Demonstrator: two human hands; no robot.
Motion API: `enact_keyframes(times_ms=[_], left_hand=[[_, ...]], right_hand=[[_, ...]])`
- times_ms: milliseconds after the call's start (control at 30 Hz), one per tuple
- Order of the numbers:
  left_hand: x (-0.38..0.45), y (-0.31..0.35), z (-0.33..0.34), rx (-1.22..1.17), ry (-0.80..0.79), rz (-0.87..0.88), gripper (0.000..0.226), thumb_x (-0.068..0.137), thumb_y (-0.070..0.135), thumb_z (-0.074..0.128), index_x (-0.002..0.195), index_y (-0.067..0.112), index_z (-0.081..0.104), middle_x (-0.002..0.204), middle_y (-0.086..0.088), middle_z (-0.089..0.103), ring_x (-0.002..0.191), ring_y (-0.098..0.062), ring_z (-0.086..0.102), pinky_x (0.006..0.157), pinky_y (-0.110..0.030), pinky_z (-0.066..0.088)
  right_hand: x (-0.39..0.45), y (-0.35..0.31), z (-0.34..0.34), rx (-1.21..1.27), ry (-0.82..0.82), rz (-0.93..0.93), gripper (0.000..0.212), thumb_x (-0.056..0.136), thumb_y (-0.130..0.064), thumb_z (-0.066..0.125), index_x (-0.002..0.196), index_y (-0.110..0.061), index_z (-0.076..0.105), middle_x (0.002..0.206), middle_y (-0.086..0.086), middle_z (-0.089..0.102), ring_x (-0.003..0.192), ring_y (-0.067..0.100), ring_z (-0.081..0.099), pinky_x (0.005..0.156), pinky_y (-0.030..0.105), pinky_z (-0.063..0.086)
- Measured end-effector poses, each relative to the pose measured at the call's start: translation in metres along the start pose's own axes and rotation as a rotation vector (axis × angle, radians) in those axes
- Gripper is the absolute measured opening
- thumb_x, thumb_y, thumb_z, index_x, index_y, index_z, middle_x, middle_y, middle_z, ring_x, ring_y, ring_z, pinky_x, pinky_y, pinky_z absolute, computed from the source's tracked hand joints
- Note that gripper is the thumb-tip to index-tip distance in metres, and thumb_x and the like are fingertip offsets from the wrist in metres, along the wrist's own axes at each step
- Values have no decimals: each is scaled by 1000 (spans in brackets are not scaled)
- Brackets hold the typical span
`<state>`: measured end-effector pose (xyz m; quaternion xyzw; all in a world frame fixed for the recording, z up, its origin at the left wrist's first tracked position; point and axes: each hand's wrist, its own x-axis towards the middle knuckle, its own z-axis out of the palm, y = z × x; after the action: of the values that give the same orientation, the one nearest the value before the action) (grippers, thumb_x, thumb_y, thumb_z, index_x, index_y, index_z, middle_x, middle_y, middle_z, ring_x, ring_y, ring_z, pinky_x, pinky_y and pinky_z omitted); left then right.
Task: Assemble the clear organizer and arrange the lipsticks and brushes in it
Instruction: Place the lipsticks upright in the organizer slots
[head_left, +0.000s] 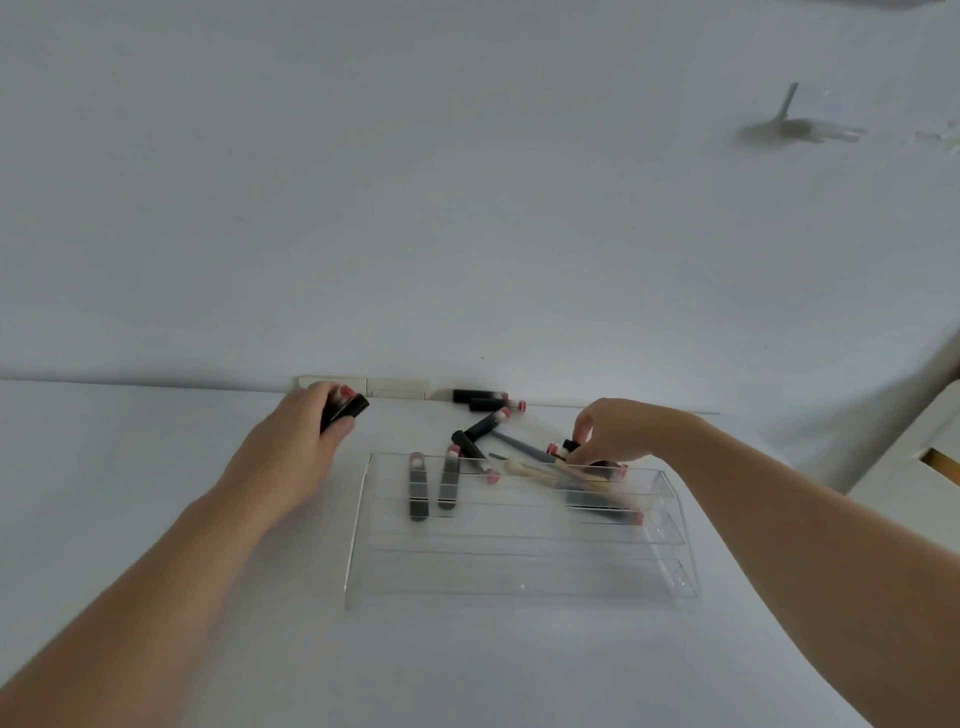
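Both forearms reach in from the bottom corners toward the clear organizer (519, 566), which sits on the white table (156, 649) with its stepped tiers already joined. Left of the organizer's far corner, the left hand (296, 447) has its fingers curled round what look like two lipsticks (345, 408). At the organizer's far right edge, the right hand (605, 434) pinches another lipstick (563, 447) out of the loose pile.

Two lipsticks (431, 486) lie side by side on the organizer's upper left tiers. Toward its right side, more dark tubes and a pale-handled brush (540, 470) lie crosswise, though blur hides exactly which tier holds them. The lowest tier looks empty. Just behind the organizer, several lipsticks (485, 423) are scattered on the table, two more (488, 400) against the wall.

To do this step well, I would lift one tube clear of the tangle and set each parallel to the two already placed.
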<state>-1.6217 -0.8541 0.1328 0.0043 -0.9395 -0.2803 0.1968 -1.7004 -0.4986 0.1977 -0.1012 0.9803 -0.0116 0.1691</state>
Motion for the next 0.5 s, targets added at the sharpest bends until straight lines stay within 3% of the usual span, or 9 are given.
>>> enact_keyframes(times_ms=[100,200,267,367,500], left_hand=[[-3,9,-8,-118,104,103,30,101,31,56,129,25,53,113,6,54,94,-18,57,79,-35,43],[-11,25,-16,-184,145,238,36,99,31,56,134,30,50,105,22,50,90,1,52,75,-25,41],[-16,36,-18,-197,130,311,39,98,31,57,136,32,49,105,31,48,96,8,52,76,-17,39],[-26,50,-17,-204,74,385,41,97,30,61,135,38,48,108,37,48,101,10,52,80,-13,39],[-33,60,-10,-144,-11,461,43,96,27,66,137,32,54,103,44,49,98,11,51,81,-8,37]], right_hand=[[1,3,0,58,-19,-6,39,87,-48,70,112,-18,67,96,-2,68,78,14,63,64,24,47],[4,5,3,114,-16,-16,34,88,-43,71,110,-18,67,93,-4,67,76,12,60,63,23,42],[8,7,5,142,-33,-36,23,89,-38,69,99,-17,68,86,-2,66,71,13,56,62,22,41],[9,5,8,182,-56,-52,19,92,-34,65,81,-19,63,75,-2,62,63,12,52,60,20,40],[8,3,9,97,-73,-50,23,94,-33,55,80,-15,55,74,0,56,64,16,47,61,26,36]])
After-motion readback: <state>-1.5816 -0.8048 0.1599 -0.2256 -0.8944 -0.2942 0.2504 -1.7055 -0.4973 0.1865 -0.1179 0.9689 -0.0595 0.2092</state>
